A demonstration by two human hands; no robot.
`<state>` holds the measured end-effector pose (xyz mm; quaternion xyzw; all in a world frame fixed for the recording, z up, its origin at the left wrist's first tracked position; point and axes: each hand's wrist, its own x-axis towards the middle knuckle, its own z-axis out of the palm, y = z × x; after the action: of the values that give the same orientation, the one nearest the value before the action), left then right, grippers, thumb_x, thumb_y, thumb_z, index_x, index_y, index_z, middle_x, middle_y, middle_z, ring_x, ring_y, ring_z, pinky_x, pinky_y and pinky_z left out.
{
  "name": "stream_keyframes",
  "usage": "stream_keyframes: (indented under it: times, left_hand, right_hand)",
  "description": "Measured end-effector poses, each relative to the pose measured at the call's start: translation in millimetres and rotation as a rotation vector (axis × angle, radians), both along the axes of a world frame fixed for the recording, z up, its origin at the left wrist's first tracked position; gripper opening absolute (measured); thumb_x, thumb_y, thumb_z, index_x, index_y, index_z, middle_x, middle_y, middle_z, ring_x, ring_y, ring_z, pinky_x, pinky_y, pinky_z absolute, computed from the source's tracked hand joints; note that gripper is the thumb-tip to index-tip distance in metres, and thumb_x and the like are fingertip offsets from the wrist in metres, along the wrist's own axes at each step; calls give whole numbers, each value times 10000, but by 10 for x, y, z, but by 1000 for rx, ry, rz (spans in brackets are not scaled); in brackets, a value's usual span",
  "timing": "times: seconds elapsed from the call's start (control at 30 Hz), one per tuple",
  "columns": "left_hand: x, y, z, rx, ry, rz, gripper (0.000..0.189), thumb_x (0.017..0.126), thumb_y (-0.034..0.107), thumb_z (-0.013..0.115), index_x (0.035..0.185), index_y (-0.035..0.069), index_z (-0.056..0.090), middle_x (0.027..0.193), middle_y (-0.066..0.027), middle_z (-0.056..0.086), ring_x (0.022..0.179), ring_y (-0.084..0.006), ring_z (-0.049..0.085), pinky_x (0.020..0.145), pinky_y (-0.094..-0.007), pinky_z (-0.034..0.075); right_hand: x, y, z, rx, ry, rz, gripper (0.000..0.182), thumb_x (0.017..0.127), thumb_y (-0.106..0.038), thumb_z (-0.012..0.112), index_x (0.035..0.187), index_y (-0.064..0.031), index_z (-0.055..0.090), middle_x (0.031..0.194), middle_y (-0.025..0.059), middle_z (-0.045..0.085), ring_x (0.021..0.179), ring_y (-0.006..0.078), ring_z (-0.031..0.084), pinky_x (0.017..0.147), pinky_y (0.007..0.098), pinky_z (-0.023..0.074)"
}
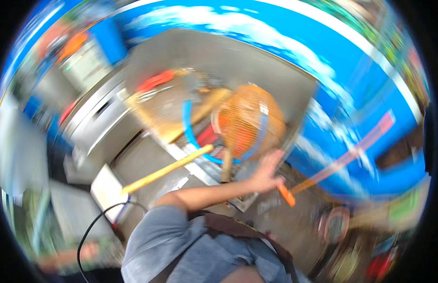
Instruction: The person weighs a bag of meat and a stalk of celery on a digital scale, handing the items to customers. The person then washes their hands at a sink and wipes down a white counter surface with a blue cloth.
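My left arm reaches across my body to the right. My left hand (266,173), blurred, has its fingers extended near the front right corner of a large metal tray. By its lower fingers is a short orange piece (287,195); whether the hand grips it or only touches it cannot be told. A long reddish strip (346,157) runs up and right from there. Inside the tray (211,46) sits a round orange-brown ribbed object (254,120) with a blue hoop (187,123) around part of it. My right hand is out of view.
A yellow wooden stick (166,169) slants from a white block (107,191) to the tray. Wooden strips (176,132) and a red-handled tool (157,80) lie in the tray. A metal cabinet (98,113) stands left. Blue sheeting (353,46) rises behind; a black cable (85,244) loops left.
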<state>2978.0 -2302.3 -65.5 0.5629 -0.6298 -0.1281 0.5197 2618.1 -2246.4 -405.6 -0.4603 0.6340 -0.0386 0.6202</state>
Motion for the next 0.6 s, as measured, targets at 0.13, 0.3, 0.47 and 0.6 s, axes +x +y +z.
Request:
stream_keyframes:
  times: [0.13,0.3,0.47,0.6]
  left_hand:
    - [-186,19,246,16,129,74,705,759,158,606,1395,39,326,1339,-212,419,1236,-382,415,1042,-420,346]
    - [-199,118,392,198,70,237,604,744,35,510,1343,89,455,1105,-212,608,1013,-358,597,894,-408,474]
    - [-265,18,276,213,72,289,555,744,19,514,1296,81,511,988,-230,629,886,-396,612,790,-435,496]
    - [-279,23,261,261,30,327,564,737,16,532,1296,93,519,858,-230,629,792,-409,606,727,-466,491]
  right_hand:
    - [142,-784,198,86,-38,-55,373,929,-283,417,679,-76,600,583,76,557,527,206,562,460,344,440]
    - [591,-1824,442,-13,-137,90,337,925,-276,428,704,-87,597,579,65,549,513,197,554,445,337,431]
    - [1028,-2169,618,-56,-224,252,302,922,-269,439,729,-97,594,575,55,541,499,189,545,430,331,422]
    - [1229,-1957,552,14,-237,401,273,919,-263,448,749,-105,592,572,46,535,487,182,538,418,326,415]
